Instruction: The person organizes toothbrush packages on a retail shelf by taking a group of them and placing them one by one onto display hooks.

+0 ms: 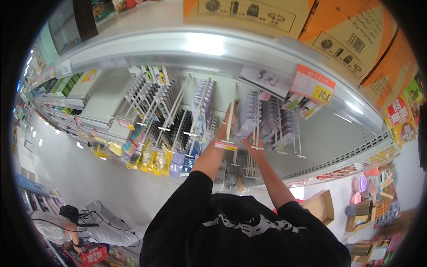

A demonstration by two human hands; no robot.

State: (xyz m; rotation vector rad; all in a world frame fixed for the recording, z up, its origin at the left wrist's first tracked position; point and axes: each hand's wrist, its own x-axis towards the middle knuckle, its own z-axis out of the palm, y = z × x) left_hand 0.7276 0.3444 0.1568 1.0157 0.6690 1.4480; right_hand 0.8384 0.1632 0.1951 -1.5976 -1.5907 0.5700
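Note:
My left hand [230,115] reaches up beside a white display hook, its fingers stretched toward the pale back panel [224,91]. No item shows in it. My right hand [253,143] is lower and to the right, its fingers closed at the lower edge of a clear-wrapped pack [245,130]. That pack is at the front of a row of hanging packs [269,113]; the fingertips are partly hidden behind it. Left of my left hand hangs another row of pale purple packs [203,104]. A price tag [226,145] on a hook end sits before my left wrist.
Orange and brown cartons [249,15] stand on the shelf above. Metal hooks [167,111] with black and yellow packs stick out on the left. A perforated shelf edge [342,155] runs along the right. An open cardboard box [320,207] lies below. Another person [55,227] is at lower left.

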